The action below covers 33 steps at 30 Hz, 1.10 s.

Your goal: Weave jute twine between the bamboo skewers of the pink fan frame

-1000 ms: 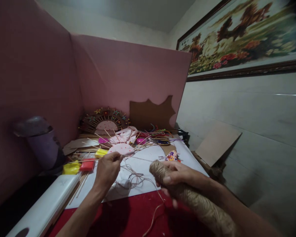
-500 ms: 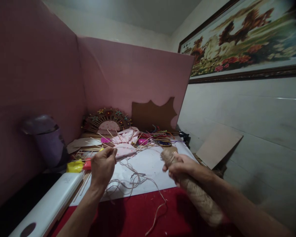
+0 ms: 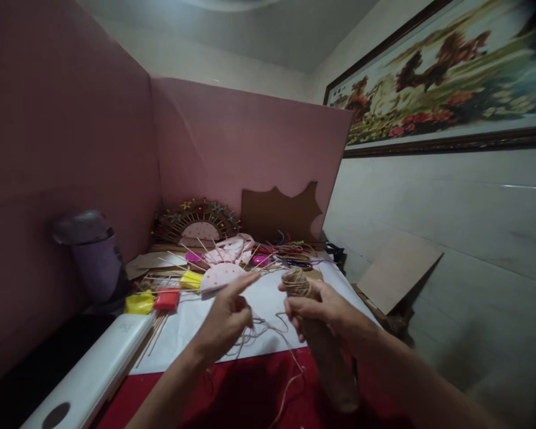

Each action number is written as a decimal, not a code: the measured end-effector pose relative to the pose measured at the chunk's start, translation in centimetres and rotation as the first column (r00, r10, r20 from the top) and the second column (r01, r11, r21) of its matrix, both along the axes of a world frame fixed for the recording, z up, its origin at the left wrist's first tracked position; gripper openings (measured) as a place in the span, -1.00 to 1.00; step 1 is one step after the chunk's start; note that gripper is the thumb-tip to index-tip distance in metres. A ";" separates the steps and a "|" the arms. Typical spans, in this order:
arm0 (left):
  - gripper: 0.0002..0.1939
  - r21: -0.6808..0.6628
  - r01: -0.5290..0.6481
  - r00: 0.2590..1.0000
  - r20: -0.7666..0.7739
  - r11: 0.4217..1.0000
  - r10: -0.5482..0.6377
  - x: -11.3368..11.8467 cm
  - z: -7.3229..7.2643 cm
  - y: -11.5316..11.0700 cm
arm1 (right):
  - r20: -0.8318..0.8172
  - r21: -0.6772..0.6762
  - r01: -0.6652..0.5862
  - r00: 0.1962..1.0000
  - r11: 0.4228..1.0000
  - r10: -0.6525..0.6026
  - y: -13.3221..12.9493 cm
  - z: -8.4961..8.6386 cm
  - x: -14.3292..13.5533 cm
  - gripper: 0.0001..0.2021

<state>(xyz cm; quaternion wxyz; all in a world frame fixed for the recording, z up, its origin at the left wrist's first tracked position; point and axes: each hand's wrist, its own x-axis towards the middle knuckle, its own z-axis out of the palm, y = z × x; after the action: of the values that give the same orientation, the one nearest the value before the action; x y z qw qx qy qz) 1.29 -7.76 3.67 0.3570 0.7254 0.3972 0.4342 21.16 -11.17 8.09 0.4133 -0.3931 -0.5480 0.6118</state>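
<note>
My right hand (image 3: 317, 307) is wrapped round a long roll of brown twine (image 3: 333, 372), whose wound top end sticks up above the fingers. To the left of it, my left hand (image 3: 227, 316) has its index finger stretched out toward the roll, the other fingers curled; nothing shows in it. Loose twine (image 3: 290, 351) lies in loops between and below the hands, over the white sheet (image 3: 187, 333) and the red cloth (image 3: 245, 387). Behind the left hand is a pink dotted half-round piece (image 3: 222, 277) with thin sticks around it.
Yellow (image 3: 139, 302) and red packets (image 3: 167, 299) lie at the left, near a white case (image 3: 89, 369) and a purple bin (image 3: 99, 265). A decorated fan shape (image 3: 196, 220) and brown cardboard (image 3: 281, 211) stand at the back. Scissors (image 3: 297, 262) lie behind the roll.
My left hand has moved right toward the roll, its index finger now extended from a pinch. The roll has turned more upright in my right hand, its lower end swinging left. The view has shifted slightly.
</note>
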 end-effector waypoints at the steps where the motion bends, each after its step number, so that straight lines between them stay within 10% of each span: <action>1: -0.41 -0.129 0.207 0.976 0.097 0.970 -0.195 0.5 -0.1 -0.3 | -0.004 0.021 -0.022 1.000 1.000 0.022 0.1 -0.2 -0.7 -0.58; 4: -0.63 -0.264 0.411 0.900 0.270 0.873 -0.342 1.3 -0.3 -0.8 | -0.040 0.034 -0.095 0.995 0.995 0.097 0.4 -0.3 -1.6 -0.58; 10: -0.73 -0.152 -0.003 0.982 0.187 0.988 0.032 -0.1 -0.5 0.6 | -0.145 -0.150 -0.256 0.961 0.955 0.235 0.1 -0.2 -0.7 -0.68; 15: -0.74 0.042 -0.352 0.936 0.038 0.935 0.350 -2.0 -0.6 1.8 | -0.298 -0.163 -0.187 0.945 0.969 0.132 -0.4 -0.6 1.2 -0.70; 22: -0.77 0.219 -0.634 0.724 -0.171 0.742 0.669 -5.0 -0.4 2.8 | -0.210 -0.137 -0.059 0.977 0.989 0.029 -0.1 -0.6 6.0 -0.66; 33: -0.71 0.338 -0.764 0.408 -0.408 0.550 0.817 -5.6 0.8 2.0 | -0.035 0.018 0.219 0.975 0.976 -0.218 0.7 0.1 9.7 -0.77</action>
<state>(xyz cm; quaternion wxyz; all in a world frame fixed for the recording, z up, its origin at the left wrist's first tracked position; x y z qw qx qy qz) -4.36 -5.77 4.51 -0.0489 0.5556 0.7503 0.3549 30.89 -10.45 8.21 0.4914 -0.4364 -0.5013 0.5629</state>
